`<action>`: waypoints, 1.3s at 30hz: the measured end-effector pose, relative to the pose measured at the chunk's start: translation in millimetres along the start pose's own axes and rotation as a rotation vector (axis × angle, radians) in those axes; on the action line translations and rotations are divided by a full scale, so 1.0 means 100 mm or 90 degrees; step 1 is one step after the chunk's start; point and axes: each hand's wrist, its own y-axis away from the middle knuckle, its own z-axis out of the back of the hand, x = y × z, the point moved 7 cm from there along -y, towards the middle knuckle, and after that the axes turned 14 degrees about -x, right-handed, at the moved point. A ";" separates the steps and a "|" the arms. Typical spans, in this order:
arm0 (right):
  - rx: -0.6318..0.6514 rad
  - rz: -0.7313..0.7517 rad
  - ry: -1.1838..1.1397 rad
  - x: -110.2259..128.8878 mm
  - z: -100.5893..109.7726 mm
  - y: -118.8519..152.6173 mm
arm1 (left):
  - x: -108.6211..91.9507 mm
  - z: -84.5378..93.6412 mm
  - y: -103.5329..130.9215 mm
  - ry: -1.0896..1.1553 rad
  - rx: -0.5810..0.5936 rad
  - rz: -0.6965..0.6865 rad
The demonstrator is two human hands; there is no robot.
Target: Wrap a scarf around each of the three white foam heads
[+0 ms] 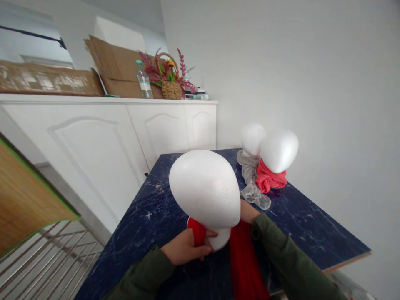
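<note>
A white foam mannequin head (pixel 204 187) stands on the dark blue marbled table in front of me, its neck partly in view below. A red scarf (pixel 246 264) hangs down on the right of the neck toward the table's near edge, and another part of it shows at the left of the neck. My left hand (pixel 187 246) is closed on that left part, its fingers against the neck. Reaching behind the head from the right, my right hand (pixel 249 212) touches the scarf where it comes round; the head hides its fingers.
Farther right stand two more foam heads, one (pixel 279 150) with a coral scarf (pixel 271 177), the other (pixel 252 139) with a grey sheer scarf (pixel 254 191). A white cabinet (pixel 90 166) bears cardboard boxes, a bottle (pixel 144 81) and a flower basket (pixel 171 89). A metal rack (pixel 46 258) stands left.
</note>
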 end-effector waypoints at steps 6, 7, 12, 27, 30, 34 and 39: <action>0.095 -0.320 -0.397 -0.06 -0.22 0.87 | -0.05 0.04 0.00 0.161 -0.009 0.036; 0.072 -0.347 -0.456 -0.01 -0.30 0.99 | -0.06 0.05 0.01 0.217 -0.003 0.044; 0.063 -0.438 -0.571 0.18 -0.75 1.30 | -0.05 0.04 0.00 0.491 0.068 0.101; -0.144 -0.111 0.057 0.25 -0.49 0.97 | -0.04 -0.07 0.07 0.481 0.067 0.144; -0.124 -0.142 -0.081 0.29 -0.66 0.96 | -0.03 -0.06 0.06 0.449 0.072 0.135; -0.066 -0.070 -0.159 0.51 -0.76 1.09 | 0.00 -0.05 0.06 0.449 0.077 0.148; -0.115 0.029 0.125 0.68 -0.75 1.20 | -0.08 -0.10 0.09 0.594 0.115 0.163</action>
